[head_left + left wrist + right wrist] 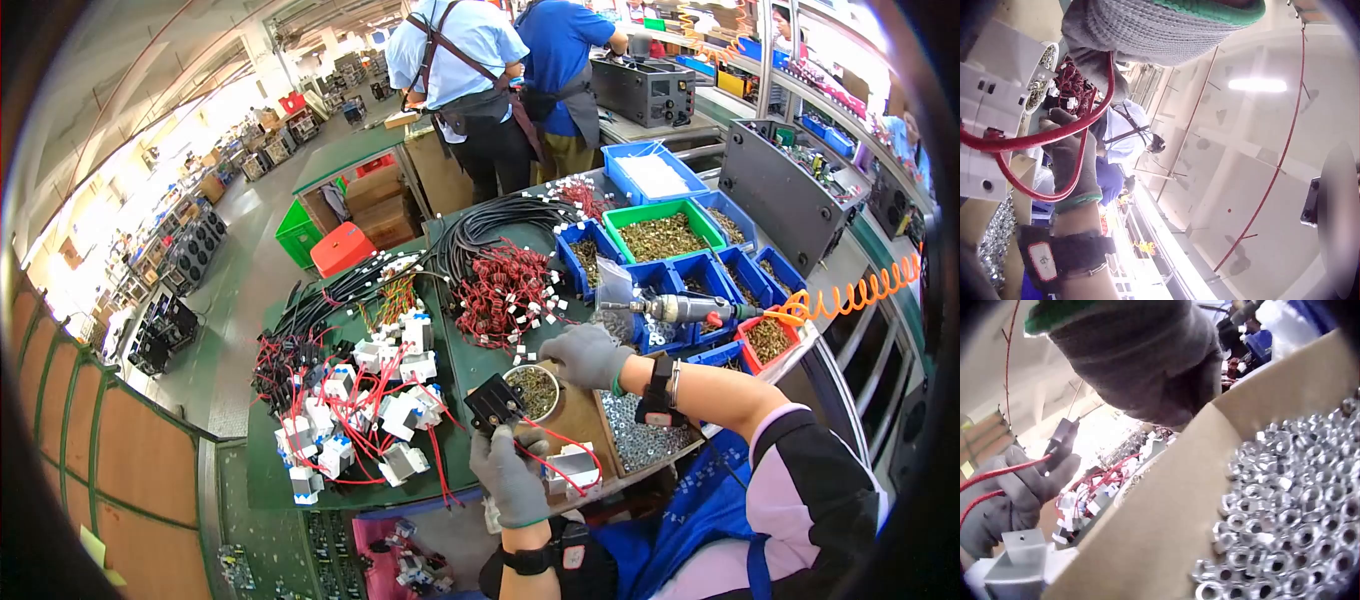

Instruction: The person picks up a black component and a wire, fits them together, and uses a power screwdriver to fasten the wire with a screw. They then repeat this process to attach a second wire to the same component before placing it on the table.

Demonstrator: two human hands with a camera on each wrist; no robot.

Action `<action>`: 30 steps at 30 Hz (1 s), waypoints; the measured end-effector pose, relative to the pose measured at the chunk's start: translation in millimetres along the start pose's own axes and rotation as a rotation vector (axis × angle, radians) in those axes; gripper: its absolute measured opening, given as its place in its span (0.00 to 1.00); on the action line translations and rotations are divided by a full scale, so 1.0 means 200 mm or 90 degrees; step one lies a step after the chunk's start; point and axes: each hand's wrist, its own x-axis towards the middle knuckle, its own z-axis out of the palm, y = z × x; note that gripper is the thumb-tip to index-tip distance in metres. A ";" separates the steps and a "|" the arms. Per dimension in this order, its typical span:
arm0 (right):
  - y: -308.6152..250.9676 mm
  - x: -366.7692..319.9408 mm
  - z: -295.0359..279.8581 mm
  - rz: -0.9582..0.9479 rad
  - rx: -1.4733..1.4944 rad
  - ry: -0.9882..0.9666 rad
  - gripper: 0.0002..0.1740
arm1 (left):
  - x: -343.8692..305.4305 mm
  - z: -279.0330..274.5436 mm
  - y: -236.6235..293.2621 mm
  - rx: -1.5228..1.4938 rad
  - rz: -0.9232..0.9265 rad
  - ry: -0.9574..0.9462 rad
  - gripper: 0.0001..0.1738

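My gloved left hand (512,482) holds a small black part (495,402) between thumb and fingers, tilted up above the bench's front edge. Red wires loop from that part to a white-and-metal block (573,466) beside the hand; in the left wrist view the red wires (1054,134) cross in front. My gloved right hand (590,357) is bent just right of a round bowl of small screws (533,392), beyond the cardboard box of nuts (1285,512). Its fingertips are hidden, so whether it pinches anything cannot be seen. A power screwdriver (675,308) lies beyond that hand, over the blue bins.
White blocks with red wires (400,410) are heaped on the left of the green bench. Behind are red-black coils (505,290) and black cables (500,215). Bins of hardware (665,235) stand at right, with an orange coiled hose (860,295). Two people (460,70) stand beyond.
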 end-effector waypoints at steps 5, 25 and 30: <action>-0.02 0.03 0.06 -0.028 -0.112 -0.024 0.12 | 0.01 -0.01 -0.02 -0.006 -0.006 0.001 0.11; -0.03 -0.20 -0.16 -0.168 0.345 0.252 0.17 | -0.02 -0.01 -0.06 0.097 -0.037 -0.138 0.14; -0.10 -0.28 -0.17 -0.270 0.179 0.249 0.21 | -0.06 0.07 -0.08 0.128 -0.041 -0.157 0.14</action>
